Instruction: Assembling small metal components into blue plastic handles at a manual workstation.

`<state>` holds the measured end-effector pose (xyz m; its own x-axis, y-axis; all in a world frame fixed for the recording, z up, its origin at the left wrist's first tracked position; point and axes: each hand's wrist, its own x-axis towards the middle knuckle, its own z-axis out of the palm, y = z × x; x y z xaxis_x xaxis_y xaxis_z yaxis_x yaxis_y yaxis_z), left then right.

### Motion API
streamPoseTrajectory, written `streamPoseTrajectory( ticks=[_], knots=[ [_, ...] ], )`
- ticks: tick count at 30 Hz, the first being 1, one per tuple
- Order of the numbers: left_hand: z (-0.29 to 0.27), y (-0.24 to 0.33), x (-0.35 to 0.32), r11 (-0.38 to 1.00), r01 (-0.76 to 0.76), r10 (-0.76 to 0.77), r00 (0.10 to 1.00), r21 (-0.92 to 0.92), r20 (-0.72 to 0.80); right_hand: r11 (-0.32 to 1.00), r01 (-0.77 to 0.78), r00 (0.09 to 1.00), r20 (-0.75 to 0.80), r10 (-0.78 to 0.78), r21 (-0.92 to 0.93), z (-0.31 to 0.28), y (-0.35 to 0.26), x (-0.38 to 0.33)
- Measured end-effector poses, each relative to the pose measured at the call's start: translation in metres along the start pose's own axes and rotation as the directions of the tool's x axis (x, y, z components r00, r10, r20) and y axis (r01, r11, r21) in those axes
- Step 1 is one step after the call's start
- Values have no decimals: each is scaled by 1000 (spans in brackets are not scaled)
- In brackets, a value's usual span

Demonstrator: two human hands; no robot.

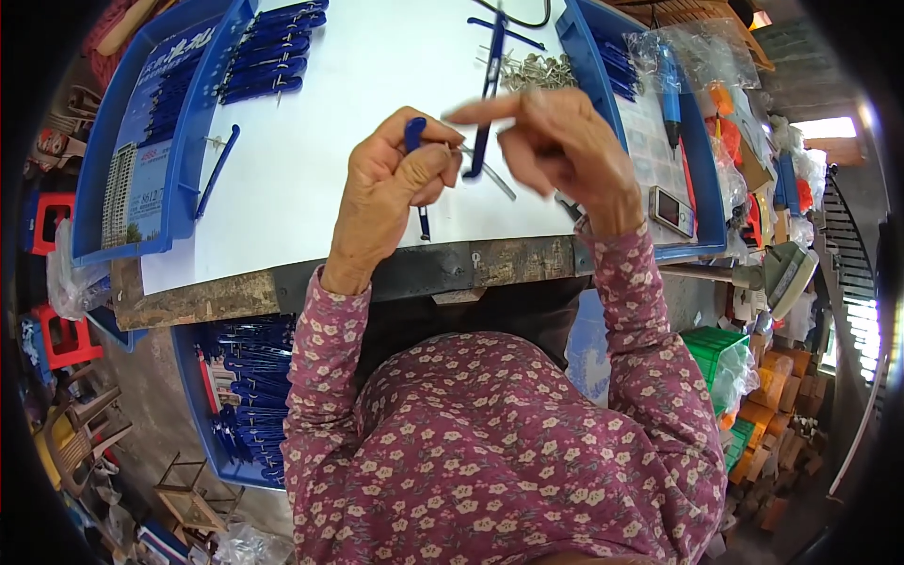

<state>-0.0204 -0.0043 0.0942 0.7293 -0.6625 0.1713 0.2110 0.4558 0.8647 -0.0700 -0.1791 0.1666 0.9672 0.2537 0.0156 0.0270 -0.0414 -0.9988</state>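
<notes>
My left hand [384,179] is closed, thumb against fingers, around a slim blue plastic handle [414,133]; its rounded end sticks out above the thumb and its lower tip shows below the fingers. My right hand [574,141], slightly blurred, has its index finger stretched toward the left hand and the thumb apart from it; nothing shows gripped in it. A long blue strip [493,61] with slots runs past that index finger; whether they touch I cannot tell. Between the hands, a thin metal rod [497,181] slants over the white table surface [311,179].
A pile of small metal parts [537,72] lies beyond my right hand, near another blue piece [508,34]. Stacked blue handles [273,52] and a single one [218,171] are at left. Blue trays [179,202] flank the table; a phone [671,211] lies at right.
</notes>
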Motion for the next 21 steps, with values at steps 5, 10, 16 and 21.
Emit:
streamPoseTrajectory(
  ticks=[5, 10, 16, 21],
  knots=[
    [-4, 4, 2, 979, -50, 36, 996, -198, -76, 970, -244, 970, 5, 244, -8, 0, 36, -4],
    [-22, -14, 2, 946, 4, -19, 999, -323, -43, 950, -298, 928, 204, 310, -91, 5, 39, -4],
    [-22, -34, 1, 858, 3, -48, 996, -513, -74, 958, -284, 936, 223, 271, 27, 10, 45, -3],
    [-28, -40, 0, 718, 35, -37, 999, -695, 12, 963, -267, 958, 117, 262, 29, 36, 43, 2]
  ],
)
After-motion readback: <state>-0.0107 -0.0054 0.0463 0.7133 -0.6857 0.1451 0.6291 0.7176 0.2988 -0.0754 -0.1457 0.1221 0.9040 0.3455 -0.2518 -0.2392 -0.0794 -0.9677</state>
